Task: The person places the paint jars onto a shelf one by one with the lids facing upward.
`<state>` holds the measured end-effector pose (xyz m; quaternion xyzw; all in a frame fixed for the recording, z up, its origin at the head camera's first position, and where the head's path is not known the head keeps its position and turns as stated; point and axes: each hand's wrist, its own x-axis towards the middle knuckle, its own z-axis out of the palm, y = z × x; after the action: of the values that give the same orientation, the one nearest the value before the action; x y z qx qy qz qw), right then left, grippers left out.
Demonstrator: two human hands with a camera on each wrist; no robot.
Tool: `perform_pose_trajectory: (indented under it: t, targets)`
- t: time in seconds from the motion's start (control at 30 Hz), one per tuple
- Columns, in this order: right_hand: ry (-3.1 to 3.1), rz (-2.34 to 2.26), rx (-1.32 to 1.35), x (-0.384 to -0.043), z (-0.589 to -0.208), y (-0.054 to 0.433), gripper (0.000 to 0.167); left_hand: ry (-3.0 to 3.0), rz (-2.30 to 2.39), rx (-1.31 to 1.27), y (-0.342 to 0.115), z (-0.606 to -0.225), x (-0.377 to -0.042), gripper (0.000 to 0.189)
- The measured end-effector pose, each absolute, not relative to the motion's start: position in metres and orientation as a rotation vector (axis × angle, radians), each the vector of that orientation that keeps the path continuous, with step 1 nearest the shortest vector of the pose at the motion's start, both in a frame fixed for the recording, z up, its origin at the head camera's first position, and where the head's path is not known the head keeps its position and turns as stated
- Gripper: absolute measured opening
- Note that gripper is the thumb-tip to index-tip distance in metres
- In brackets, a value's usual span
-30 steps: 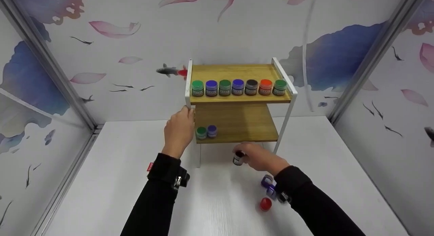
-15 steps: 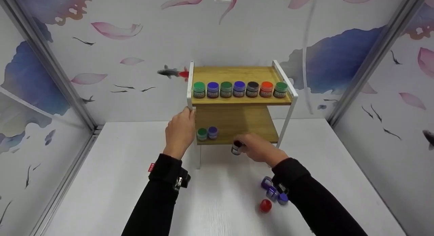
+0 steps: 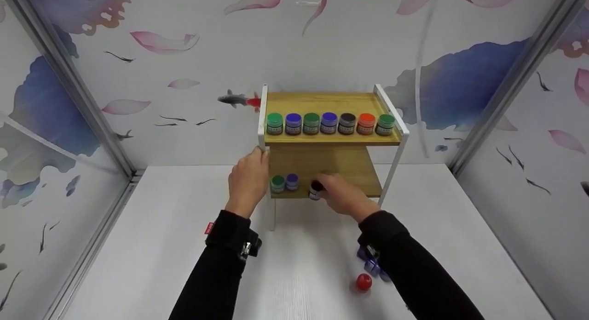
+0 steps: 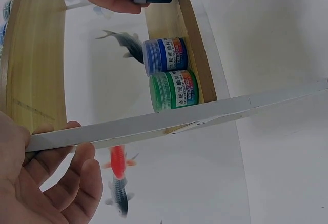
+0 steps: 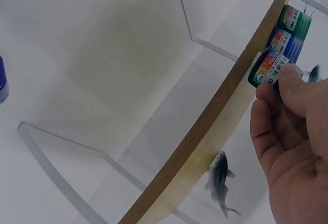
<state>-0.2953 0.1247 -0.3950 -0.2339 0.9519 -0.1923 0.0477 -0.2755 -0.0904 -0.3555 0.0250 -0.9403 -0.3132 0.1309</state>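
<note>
My right hand point(image 3: 344, 194) pinches a black-lidded paint jar point(image 3: 314, 191) at the front edge of the wooden lower shelf point(image 3: 340, 161). In the right wrist view, thumb and fingers hold that dark jar point(image 5: 268, 71) beside the other two; whether its base touches the shelf cannot be told. A green-lidded jar point(image 3: 278, 184) and a blue-lidded jar point(image 3: 292, 182) stand at the lower shelf's left end. My left hand point(image 3: 248, 180) grips the white left post of the rack, and in the left wrist view its fingers curl about the white bar point(image 4: 128, 126).
On the upper shelf point(image 3: 322, 101) several paint jars with green, blue, black and orange lids stand in a row. Near my right forearm lie a red jar point(image 3: 363, 282) and several blue ones point(image 3: 372, 266) on the white table point(image 3: 294, 283). A patterned wall point(image 3: 322, 48) rises behind.
My right hand has lifted the black-lidded jar from below the lower shelf's edge up to that edge, moving slightly left. My left hand keeps its place on the post.
</note>
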Motion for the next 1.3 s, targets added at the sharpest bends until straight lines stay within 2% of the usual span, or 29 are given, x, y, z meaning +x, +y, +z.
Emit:
perform_pose_trajectory:
  t: [0.2,0.37,0.97,1.3]
  targets:
    - [2.984,-0.586,-0.793,-0.299,-0.397,0.122,0.026,-2.725,-0.913,0.069,-0.09,-0.356,-0.276,0.035]
    - [3.006,-0.556,-0.743,-0.301,-0.398,0.117,0.032,-2.729,-0.926,0.077,-0.091,-0.355,-0.276,0.036]
    - [3.003,-0.554,-0.727,-0.312,-0.405,0.103,0.038,-2.718,-0.871,0.054,-0.093,-0.356,-0.276,0.037]
    - [3.038,-0.556,-0.729,-0.312,-0.408,0.098,0.024,-2.719,-0.897,0.056,-0.091,-0.356,-0.277,0.038]
